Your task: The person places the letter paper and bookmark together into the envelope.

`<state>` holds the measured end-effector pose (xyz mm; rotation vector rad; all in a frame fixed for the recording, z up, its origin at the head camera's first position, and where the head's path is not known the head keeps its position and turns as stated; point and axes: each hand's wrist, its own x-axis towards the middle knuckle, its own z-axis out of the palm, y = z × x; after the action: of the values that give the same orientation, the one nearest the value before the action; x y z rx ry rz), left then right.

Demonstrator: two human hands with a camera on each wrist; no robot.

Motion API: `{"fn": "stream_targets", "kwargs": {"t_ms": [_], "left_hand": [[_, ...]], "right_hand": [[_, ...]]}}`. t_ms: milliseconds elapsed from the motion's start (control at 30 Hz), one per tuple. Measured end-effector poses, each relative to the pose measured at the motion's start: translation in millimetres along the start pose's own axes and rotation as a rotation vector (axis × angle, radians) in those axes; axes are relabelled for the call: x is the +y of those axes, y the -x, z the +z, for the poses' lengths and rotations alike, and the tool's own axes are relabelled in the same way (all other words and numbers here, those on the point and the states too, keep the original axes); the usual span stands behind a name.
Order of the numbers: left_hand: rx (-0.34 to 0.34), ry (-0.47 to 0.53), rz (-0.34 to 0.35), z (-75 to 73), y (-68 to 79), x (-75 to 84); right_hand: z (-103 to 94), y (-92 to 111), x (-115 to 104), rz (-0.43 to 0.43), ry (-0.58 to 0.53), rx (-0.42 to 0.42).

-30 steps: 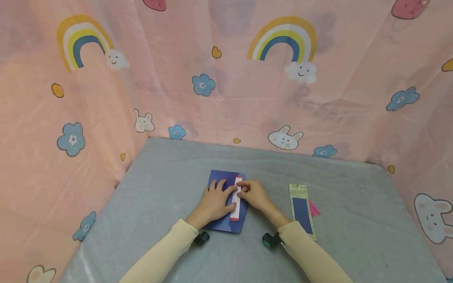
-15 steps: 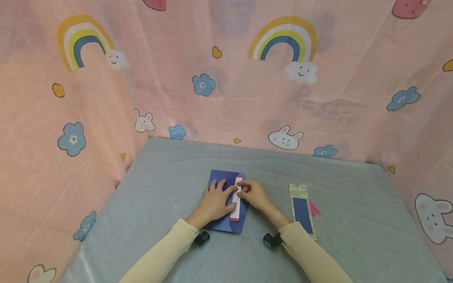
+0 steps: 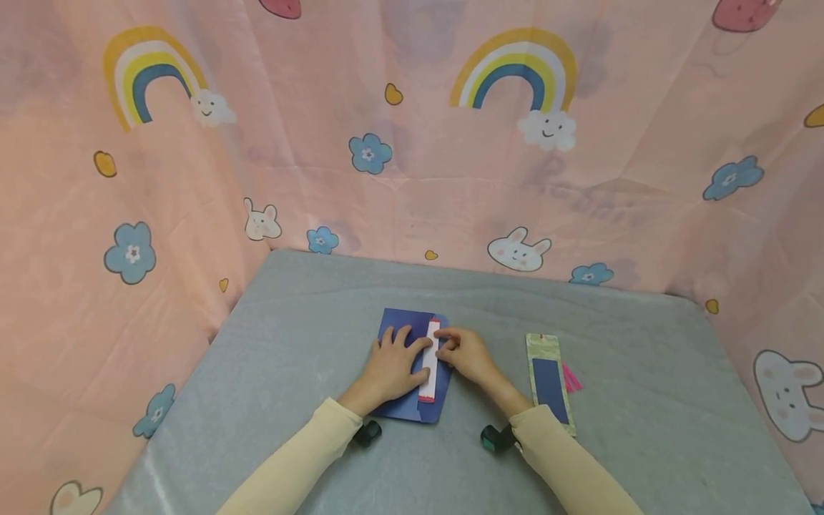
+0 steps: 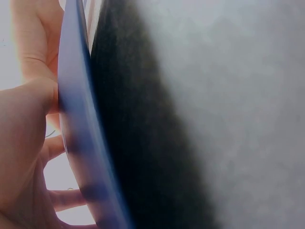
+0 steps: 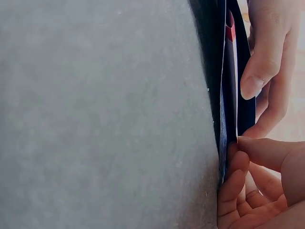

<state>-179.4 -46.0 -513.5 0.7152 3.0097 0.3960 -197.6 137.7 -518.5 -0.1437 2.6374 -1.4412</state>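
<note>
A dark blue folded card [image 3: 405,319] lies on the grey cloth in the head view. Along its right part runs a white paper strip [image 3: 428,390] with red ends. My left hand [image 3: 386,368] rests on the card with fingers spread, its thumb and index fingertip at the strip's left side. From the right, my right hand [image 3: 468,355] pinches the strip's right edge between thumb and curled fingers. The right wrist view shows that thumb [image 5: 259,149] at the strip's edge, just over the blue layer. In the left wrist view, the card's edge [image 4: 90,124] stands a little above the cloth.
Right of my right forearm lies a narrow green-patterned packet [image 3: 543,347] with a dark blue panel. Pink strands [image 3: 571,379] show from under its right side. The grey cloth [image 3: 644,372] meets a pink printed curtain [image 3: 412,207] at the back and sides.
My right hand has shifted very slightly to the right at the strip's edge. The left hand, the card and the green packet look unmoved.
</note>
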Motion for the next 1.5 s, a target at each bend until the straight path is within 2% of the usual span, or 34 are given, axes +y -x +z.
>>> {"fn": "stream_targets", "kwargs": {"t_ms": [433, 967, 1500], "left_hand": [[0.002, -0.003, -0.008, 0.7, -0.9, -0.2], [-0.012, 0.006, -0.011, 3.7, -2.4, -1.9], [-0.014, 0.002, -0.014, 3.2, -1.1, -1.5]], "right_hand": [[-6.6, 0.5, 4.0, -0.015, 0.016, -0.006], [-7.1, 2.9, 2.6, -0.030, 0.063, 0.001], [-5.3, 2.3, 3.4, -0.025, 0.059, -0.003]]}}
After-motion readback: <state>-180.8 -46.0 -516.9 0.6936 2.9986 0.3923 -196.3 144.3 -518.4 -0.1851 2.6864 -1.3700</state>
